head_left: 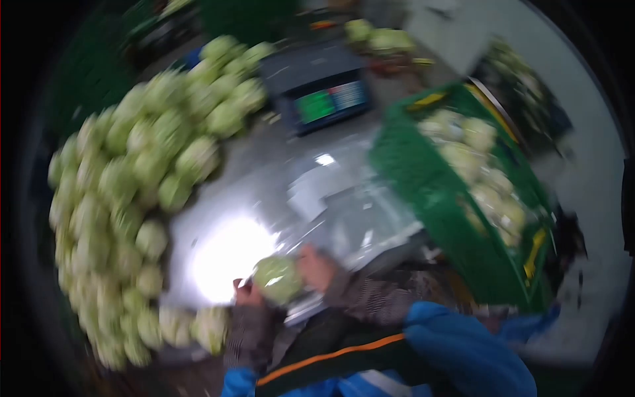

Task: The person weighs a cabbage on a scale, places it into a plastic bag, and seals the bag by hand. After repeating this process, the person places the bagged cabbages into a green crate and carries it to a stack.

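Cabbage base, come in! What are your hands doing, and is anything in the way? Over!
Left hand, right hand: both on one cabbage in clear plastic. Clear bags close by, none blocking it. Green crate to the right.

Two hands, the left and the right, hold a cabbage in shiny clear film between them at the near edge of a metal table. Piled cabbages curve along the table's left side, from far to near. At the far middle sits a scale with a lit green display. Clear plastic bags lie right of centre. On the right, a green crate holds wrapped cabbages.
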### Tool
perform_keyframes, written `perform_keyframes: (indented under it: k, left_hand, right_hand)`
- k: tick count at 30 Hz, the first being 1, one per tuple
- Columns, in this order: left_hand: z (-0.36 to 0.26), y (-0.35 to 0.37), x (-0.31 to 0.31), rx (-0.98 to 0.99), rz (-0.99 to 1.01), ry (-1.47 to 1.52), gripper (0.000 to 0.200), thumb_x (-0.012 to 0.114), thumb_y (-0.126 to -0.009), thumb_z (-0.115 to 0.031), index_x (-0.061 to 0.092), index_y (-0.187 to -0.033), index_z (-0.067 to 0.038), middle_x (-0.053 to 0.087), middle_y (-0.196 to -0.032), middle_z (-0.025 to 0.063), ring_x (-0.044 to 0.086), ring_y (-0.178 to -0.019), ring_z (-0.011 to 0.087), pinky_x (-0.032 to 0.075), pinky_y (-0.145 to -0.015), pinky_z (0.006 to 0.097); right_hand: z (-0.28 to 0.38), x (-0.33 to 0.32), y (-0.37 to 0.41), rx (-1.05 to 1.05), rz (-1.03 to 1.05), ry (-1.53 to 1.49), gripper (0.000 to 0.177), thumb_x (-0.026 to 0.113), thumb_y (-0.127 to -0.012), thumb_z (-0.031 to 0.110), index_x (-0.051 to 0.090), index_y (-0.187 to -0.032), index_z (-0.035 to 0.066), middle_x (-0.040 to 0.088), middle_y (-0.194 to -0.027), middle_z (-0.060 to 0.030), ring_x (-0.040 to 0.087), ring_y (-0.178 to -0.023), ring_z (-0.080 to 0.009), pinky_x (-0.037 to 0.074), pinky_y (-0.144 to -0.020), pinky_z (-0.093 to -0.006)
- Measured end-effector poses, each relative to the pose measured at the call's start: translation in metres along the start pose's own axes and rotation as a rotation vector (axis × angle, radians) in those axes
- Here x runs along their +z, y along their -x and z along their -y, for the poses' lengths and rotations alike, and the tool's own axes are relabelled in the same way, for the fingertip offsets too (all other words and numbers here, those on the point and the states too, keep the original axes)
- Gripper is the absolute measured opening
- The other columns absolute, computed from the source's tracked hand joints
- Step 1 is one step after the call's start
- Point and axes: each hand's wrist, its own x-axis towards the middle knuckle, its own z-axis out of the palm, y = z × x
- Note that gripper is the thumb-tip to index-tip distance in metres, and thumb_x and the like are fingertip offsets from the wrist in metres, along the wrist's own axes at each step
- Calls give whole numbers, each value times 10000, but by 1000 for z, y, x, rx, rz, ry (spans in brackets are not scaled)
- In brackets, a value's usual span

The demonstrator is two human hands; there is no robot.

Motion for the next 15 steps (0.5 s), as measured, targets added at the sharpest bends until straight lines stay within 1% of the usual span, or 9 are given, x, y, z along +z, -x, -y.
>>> perform_keyframes:
  k: [4,7,8,9,11,12,13,14,15]
  left_hand:
    - [94,-54,-42,5,223,379,278,605,-842,-95,487,-1093,-91,623,-936,170,613,-793,238,530,-676,365]
    - [17,-53,-54,83,258,444,212,630,-824,-207,576,-926,-29,632,-886,138,617,-759,234,534,-646,368]
    - [-22,-57,-59,4,416,418,340,546,-871,-323,570,-1001,-10,621,-947,140,620,-788,237,538,-652,372]
    - [-51,-54,-60,-211,322,560,434,439,-915,-386,536,-1102,-7,597,-1023,152,620,-838,247,542,-665,370]
    - [-178,26,-11,-252,334,728,464,361,-949,-378,478,-1191,1,564,-1108,155,616,-881,248,543,-694,374]
    - [-186,19,-5,-16,514,653,498,344,-951,-402,443,-1236,-6,537,-1160,158,586,-953,260,508,-776,389]
    - [-196,4,-1,220,683,574,535,326,-953,-426,408,-1280,-12,510,-1212,162,555,-1024,272,473,-859,403]
    - [-206,4,13,278,836,600,522,306,-962,-411,407,-1280,-10,509,-1219,158,553,-1035,269,474,-866,397]
    - [-217,4,27,330,991,624,510,286,-972,-396,406,-1280,-8,507,-1225,155,551,-1046,265,475,-873,391]
  right_hand:
    - [35,12,11,14,-119,-24,221,498,-886,220,519,-1096,158,596,-643,-158,621,-638,-311,475,-576,-411]
    - [36,14,9,-276,-194,-198,262,461,-922,246,516,-1126,91,624,-802,-192,641,-757,-284,497,-679,-352]
    - [46,2,16,-344,-193,-232,295,458,-927,258,511,-1146,67,626,-867,-202,643,-804,-273,495,-713,-344]
    - [57,-15,27,-400,-168,-339,325,440,-938,296,505,-1140,49,612,-859,-188,627,-795,-274,487,-725,-351]
    - [84,-72,59,-520,-106,-544,405,402,-961,371,494,-1126,13,584,-844,-160,595,-776,-275,471,-750,-366]
    - [98,-110,81,-495,-15,-599,562,379,-947,485,452,-1194,-15,540,-900,-159,557,-816,-269,450,-792,-368]
    - [96,-139,93,-561,-89,-345,511,483,-927,246,327,-1336,-19,481,-1165,-178,520,-1077,-226,441,-896,-333]
    - [92,-160,110,-674,-189,-477,832,399,-857,654,346,-1296,-51,482,-1049,-202,498,-973,-277,407,-869,-373]
    - [97,-198,140,-710,-217,-463,902,450,-811,688,332,-1303,-58,480,-1064,-207,510,-968,-286,417,-855,-378]
